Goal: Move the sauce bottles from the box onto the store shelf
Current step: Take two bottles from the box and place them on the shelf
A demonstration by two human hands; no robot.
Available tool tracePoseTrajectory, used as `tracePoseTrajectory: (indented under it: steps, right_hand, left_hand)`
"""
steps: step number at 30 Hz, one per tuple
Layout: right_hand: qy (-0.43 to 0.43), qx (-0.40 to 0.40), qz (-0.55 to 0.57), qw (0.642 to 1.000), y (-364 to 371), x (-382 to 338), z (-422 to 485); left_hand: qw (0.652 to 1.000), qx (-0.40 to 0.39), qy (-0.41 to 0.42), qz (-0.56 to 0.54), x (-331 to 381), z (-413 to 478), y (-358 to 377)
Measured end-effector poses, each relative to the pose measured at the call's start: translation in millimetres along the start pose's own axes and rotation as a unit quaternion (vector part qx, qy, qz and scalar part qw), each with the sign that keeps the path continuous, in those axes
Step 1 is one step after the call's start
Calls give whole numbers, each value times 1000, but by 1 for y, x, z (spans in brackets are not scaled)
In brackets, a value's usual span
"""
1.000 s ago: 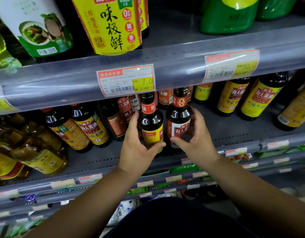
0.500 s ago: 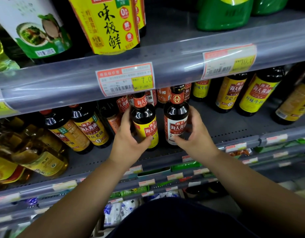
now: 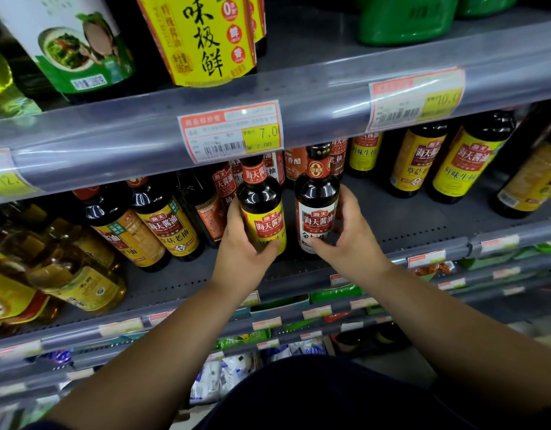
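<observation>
Two sauce bottles at the shelf's front edge, both in our grip

We had our left hand [image 3: 241, 256] wrapped around the yellow-labelled bottle [image 3: 261, 209] and our right hand [image 3: 350, 243] closed on the white-labelled bottle [image 3: 317, 203], the two standing upright, just beside each other, near the front edge of the middle shelf [image 3: 407, 225]. Their bases looked to rest on the shelf, though our fingers hid part of them, so we judged this pair placed but not yet released. Other dark bottles [image 3: 162, 225] already stood in rows toward the left end and the right end. The box was out of view, so we could not tell how many bottles were left to move.
</observation>
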State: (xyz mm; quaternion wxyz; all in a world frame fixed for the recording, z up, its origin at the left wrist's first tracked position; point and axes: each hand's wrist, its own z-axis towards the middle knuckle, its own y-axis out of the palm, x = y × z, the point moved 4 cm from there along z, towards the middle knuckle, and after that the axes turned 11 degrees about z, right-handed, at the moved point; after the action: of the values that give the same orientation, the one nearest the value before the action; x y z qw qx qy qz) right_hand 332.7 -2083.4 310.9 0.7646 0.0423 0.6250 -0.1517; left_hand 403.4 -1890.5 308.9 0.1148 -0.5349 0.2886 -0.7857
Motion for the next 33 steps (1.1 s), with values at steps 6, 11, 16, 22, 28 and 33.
tracePoseTrajectory:
  steps: [6, 11, 16, 22, 28, 33]
  right_hand:
    - [5, 0, -14, 1000, 0, -1, 0]
    - [0, 8, -23, 1000, 0, 0, -1]
    - [9, 6, -40, 999, -2, 6, 1]
    - [1, 10, -55, 998, -1, 7, 13]
    - [9, 26, -66, 997, -5, 17, 29]
    - [7, 25, -68, 997, -7, 20, 42]
  left_hand:
    - [1000, 11, -5, 12, -3, -2, -1]
    - [1000, 8, -6, 16, -2, -3, -4]
    - [999, 14, -17, 28, -7, -1, 1]
    - [999, 11, -3, 46, -5, 10, 7]
    - [997, 8, -2, 72, -4, 26, 12]
    - [997, -6, -30, 72, -15, 39, 19]
